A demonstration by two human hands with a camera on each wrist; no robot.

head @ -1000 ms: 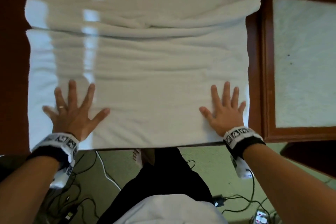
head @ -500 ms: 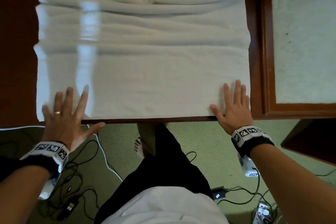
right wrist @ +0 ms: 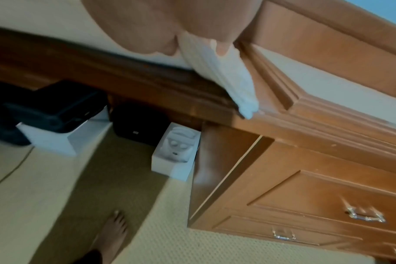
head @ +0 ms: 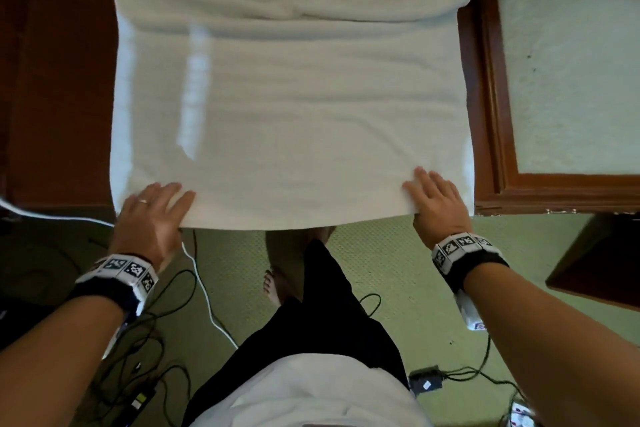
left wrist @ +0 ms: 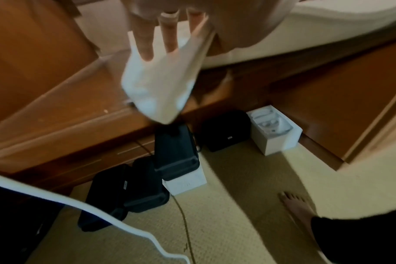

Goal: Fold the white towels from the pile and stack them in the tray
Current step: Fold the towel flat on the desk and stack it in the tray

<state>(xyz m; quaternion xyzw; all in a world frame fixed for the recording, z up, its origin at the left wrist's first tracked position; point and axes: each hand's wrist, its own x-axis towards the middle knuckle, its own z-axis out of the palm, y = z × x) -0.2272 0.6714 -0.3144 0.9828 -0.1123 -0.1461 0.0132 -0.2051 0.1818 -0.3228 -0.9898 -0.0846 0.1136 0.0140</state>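
Note:
A white towel (head: 294, 114) lies spread over the dark wooden table (head: 52, 97), bunched in folds at its far end. Its near edge hangs past the table's front edge. My left hand (head: 152, 208) grips the near-left corner, which droops below my fingers (left wrist: 145, 41) as a limp towel corner (left wrist: 156, 85). At the near-right corner my right hand (head: 433, 198) pinches the towel, and that corner (right wrist: 222, 71) dangles over the edge. The wooden tray (head: 498, 114) stands to the right with a folded white towel (head: 571, 80) in it.
Under the table sit black cases (left wrist: 174, 151) and white boxes (left wrist: 274, 132). Cables (head: 207, 288) trail over the green carpet by my bare foot (head: 273, 284). A drawer unit (right wrist: 317, 205) stands below the tray.
Both hands slid back from flat on the towel to its near edge and took hold of the corners. The towel's near edge now hangs over the table front.

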